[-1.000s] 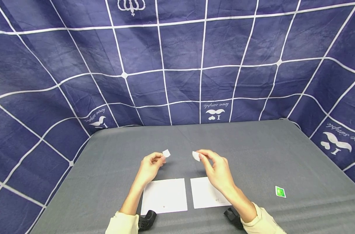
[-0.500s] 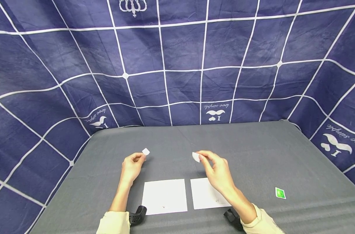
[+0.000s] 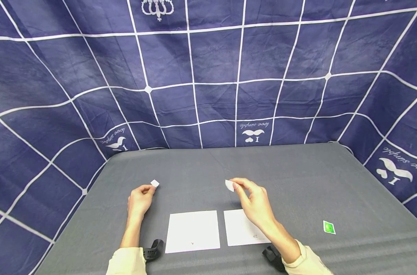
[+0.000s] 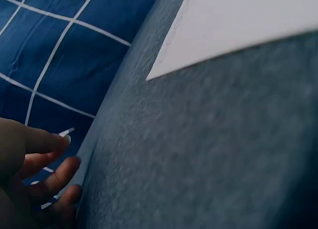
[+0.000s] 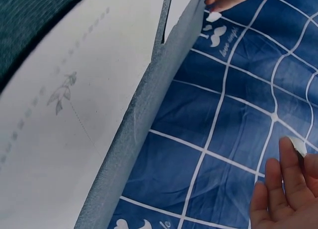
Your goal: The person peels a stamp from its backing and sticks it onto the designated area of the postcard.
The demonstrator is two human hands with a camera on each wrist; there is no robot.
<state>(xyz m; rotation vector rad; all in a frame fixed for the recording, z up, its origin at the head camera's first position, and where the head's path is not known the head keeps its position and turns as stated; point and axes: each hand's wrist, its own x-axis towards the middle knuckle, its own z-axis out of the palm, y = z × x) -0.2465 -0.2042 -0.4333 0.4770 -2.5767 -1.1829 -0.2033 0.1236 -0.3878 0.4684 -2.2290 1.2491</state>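
My left hand (image 3: 139, 200) pinches a small white square piece (image 3: 154, 183), like paper or a sticker, above the left side of the grey table. Edge-on, the same white piece (image 4: 66, 132) shows between thumb and finger in the left wrist view. Across from it, my right hand (image 3: 255, 200) pinches a small white piece (image 3: 229, 185) with a rounded edge, over the far end of the right white sheet (image 3: 237, 231). In the right wrist view, fingers partly hide that white piece (image 5: 298, 143). The left white sheet (image 3: 193, 231) lies between the two forearms.
A small green square with a pale border (image 3: 329, 227) lies on the grey table (image 3: 297, 179) at the right. The right sheet bears a faint bird drawing (image 5: 62, 93) and dashed lines. A blue curtain with white lines (image 3: 215, 103) stands behind and at both sides.
My left hand has moved left, away from the right hand, taking its white square piece along. The right hand stays nearly in place with its piece.
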